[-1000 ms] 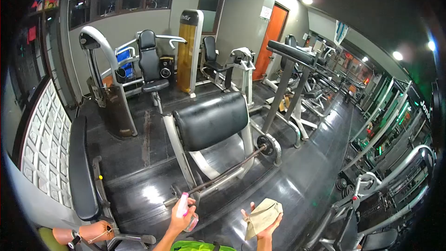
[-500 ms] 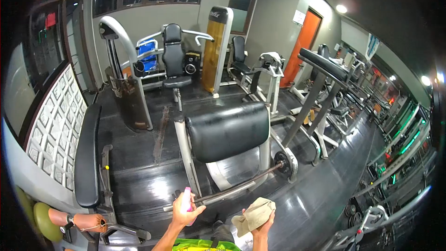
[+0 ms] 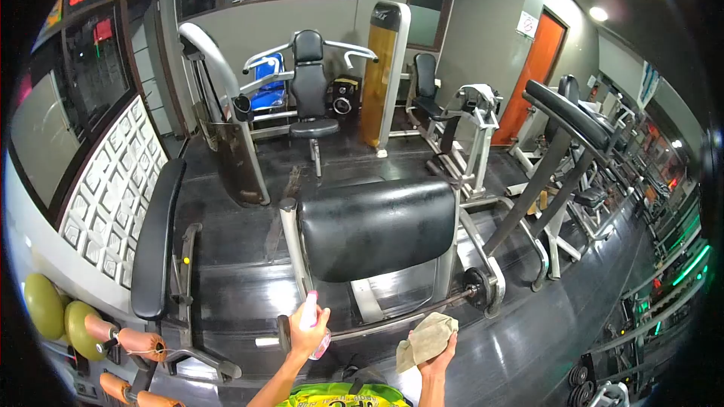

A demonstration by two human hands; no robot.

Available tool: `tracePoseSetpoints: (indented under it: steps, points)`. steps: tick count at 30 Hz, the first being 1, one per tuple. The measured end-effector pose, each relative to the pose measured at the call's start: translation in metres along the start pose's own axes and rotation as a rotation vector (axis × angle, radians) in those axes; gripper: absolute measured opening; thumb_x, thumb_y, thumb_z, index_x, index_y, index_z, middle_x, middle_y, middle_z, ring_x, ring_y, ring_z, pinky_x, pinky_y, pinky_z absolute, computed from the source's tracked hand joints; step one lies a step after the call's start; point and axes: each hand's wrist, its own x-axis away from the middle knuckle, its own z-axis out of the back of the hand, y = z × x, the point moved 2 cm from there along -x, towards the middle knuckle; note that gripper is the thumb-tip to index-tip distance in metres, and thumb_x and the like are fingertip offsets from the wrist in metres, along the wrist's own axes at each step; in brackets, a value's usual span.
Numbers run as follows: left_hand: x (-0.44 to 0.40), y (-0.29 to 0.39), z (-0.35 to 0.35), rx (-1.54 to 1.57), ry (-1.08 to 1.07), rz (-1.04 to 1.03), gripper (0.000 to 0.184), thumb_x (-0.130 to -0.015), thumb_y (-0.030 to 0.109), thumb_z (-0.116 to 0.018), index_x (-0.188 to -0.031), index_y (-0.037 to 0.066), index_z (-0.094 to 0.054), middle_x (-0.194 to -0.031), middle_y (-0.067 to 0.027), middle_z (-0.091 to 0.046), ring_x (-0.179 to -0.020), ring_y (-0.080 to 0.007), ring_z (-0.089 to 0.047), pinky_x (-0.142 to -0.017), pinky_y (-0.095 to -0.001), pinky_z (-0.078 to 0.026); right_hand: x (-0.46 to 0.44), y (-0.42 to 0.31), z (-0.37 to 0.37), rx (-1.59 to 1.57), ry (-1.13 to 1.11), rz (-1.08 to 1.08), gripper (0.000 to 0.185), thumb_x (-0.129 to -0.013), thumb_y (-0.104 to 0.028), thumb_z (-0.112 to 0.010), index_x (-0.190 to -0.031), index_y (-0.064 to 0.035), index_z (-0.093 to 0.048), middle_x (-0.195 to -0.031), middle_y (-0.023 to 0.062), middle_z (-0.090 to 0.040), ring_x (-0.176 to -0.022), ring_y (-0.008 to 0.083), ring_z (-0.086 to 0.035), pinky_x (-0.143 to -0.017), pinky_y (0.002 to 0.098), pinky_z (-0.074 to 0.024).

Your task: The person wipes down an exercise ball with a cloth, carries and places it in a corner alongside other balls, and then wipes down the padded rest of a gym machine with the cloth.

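My left hand (image 3: 303, 338) is wrapped around a pink-and-white spray bottle (image 3: 310, 309), its head pointing forward and part of the clear body showing below my fingers. My right hand (image 3: 440, 362) holds a folded greenish-grey cloth (image 3: 427, 338), draped over the palm and fingers. Just ahead of both hands is a black padded bench cushion (image 3: 381, 230) on a silver frame, with small glossy spots on its surface. Neither hand touches the cushion. A barbell (image 3: 403, 320) runs low across the front of the frame, between the hands and the cushion's base.
To the left stand a long black pad (image 3: 154, 249) and brown foam rollers (image 3: 142, 342) near green balls (image 3: 44, 305). A shoulder press machine (image 3: 309, 83) stands behind. A weight plate (image 3: 479, 289) sits at the bar's right end. More machines line the right side.
The view has shifted, so the cushion appears larger and closer. My left hand has turned with the spray bottle, whose body now shows below the fingers. The cloth remains in my right hand.
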Motion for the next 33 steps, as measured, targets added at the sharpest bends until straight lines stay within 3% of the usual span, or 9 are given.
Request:
tracePoseSetpoints:
  steps: [5, 9, 11, 17, 20, 24, 26, 30, 33]
  points:
    - [-0.001, 0.014, -0.034, 0.040, 0.057, 0.109, 0.015, -0.081, 0.009, -0.068, -0.075, 0.003, -0.055, -0.055, -0.0017, -0.053, -0.046, -0.0084, -0.055, -0.044, -0.0254, -0.043, -0.035, -0.026, 0.009, -0.018, 0.019, -0.039, 0.055, -0.084, -0.056, -0.050, -0.120, -0.0153, -0.053, -0.111, 0.0071, -0.060, -0.099, 0.0299, -0.058, -0.087, 0.0533, -0.0455]
    - [-0.002, 0.015, -0.057, -0.128, -0.027, -0.025, 0.016, -0.082, 0.013, -0.067, -0.075, 0.004, -0.056, -0.055, -0.0010, -0.053, -0.046, -0.0082, -0.054, -0.044, -0.0258, -0.042, -0.058, -0.042, 0.026, -0.017, 0.052, -0.043, 0.058, -0.085, -0.057, -0.048, -0.124, -0.0145, -0.050, -0.117, 0.0067, -0.057, -0.103, 0.0313, -0.057, -0.089, 0.0507, -0.0465]
    - [-0.004, 0.015, -0.071, -0.018, -0.112, 0.081, 0.014, -0.083, 0.013, -0.067, -0.077, 0.004, -0.057, -0.056, -0.0008, -0.054, -0.046, -0.0081, -0.054, -0.044, -0.0252, -0.041, -0.057, -0.049, 0.023, 0.015, 0.065, -0.025, 0.059, -0.084, -0.058, -0.049, -0.124, -0.0143, -0.050, -0.117, 0.0060, -0.057, -0.103, 0.0308, -0.057, -0.088, 0.0487, -0.0471]
    - [-0.014, 0.032, -0.109, 0.075, -0.142, 0.097, 0.012, -0.084, 0.013, -0.065, -0.081, 0.004, -0.058, -0.056, -0.0012, -0.055, -0.047, -0.0079, -0.054, -0.045, -0.0250, -0.042, -0.053, -0.059, 0.017, 0.002, -0.026, 0.027, 0.063, -0.083, -0.058, -0.050, -0.128, -0.0137, -0.047, -0.119, 0.0086, -0.056, -0.106, 0.0309, -0.056, -0.089, 0.0484, -0.0465]
    - [-0.020, 0.023, -0.125, -0.030, -0.174, -0.055, 0.014, -0.082, 0.014, -0.067, -0.080, 0.003, -0.058, -0.055, -0.0031, -0.053, -0.050, -0.0084, -0.052, -0.048, -0.0267, -0.042, -0.054, -0.064, 0.016, -0.009, -0.036, 0.023, 0.061, -0.083, -0.053, -0.051, -0.129, -0.0132, -0.046, -0.121, 0.0092, -0.055, -0.109, 0.0307, -0.054, -0.090, 0.0478, -0.0458]
    - [-0.028, 0.039, -0.146, 0.029, -0.176, 0.006, 0.013, -0.082, 0.014, -0.066, -0.082, 0.004, -0.059, -0.057, -0.0027, -0.054, -0.053, -0.0078, -0.053, -0.050, -0.0265, -0.042, -0.059, -0.073, 0.016, 0.105, -0.006, 0.031, 0.058, -0.082, -0.046, -0.054, -0.129, -0.0125, -0.046, -0.122, 0.0082, -0.055, -0.111, 0.0276, -0.054, -0.092, 0.0439, -0.0443]
    - [-0.035, 0.047, -0.151, 0.012, -0.277, 0.009, 0.010, -0.084, 0.006, -0.063, -0.090, 0.000, -0.057, -0.066, -0.0014, -0.057, -0.050, -0.0074, -0.055, -0.048, -0.0245, -0.044, -0.069, -0.072, 0.030, 0.202, -0.002, 0.040, 0.060, -0.080, -0.044, -0.059, -0.129, -0.0128, -0.045, -0.123, 0.0082, -0.054, -0.113, 0.0256, -0.052, -0.093, 0.0427, -0.0432]
    - [-0.049, 0.043, -0.152, 0.038, -0.284, 0.019, 0.013, -0.083, 0.013, -0.066, -0.086, 0.003, -0.059, -0.063, -0.0028, -0.056, -0.058, -0.0083, -0.055, -0.054, -0.0262, -0.043, -0.094, -0.067, 0.037, 0.246, -0.011, -0.026, 0.055, -0.082, -0.039, -0.058, -0.129, -0.0132, -0.045, -0.123, 0.0083, -0.053, -0.113, 0.0252, -0.052, -0.093, 0.0430, -0.0428]
    - [-0.058, 0.043, -0.139, 0.040, -0.277, -0.071, 0.019, -0.083, 0.014, -0.066, -0.095, 0.002, -0.058, -0.075, -0.0051, -0.055, -0.063, -0.0093, -0.055, -0.057, -0.0257, -0.044, -0.124, -0.056, 0.020, 0.441, 0.044, 0.091, 0.050, -0.086, -0.018, -0.060, -0.131, -0.0084, -0.042, -0.126, 0.0082, -0.050, -0.115, 0.0233, -0.050, -0.097, 0.0381, -0.0412]
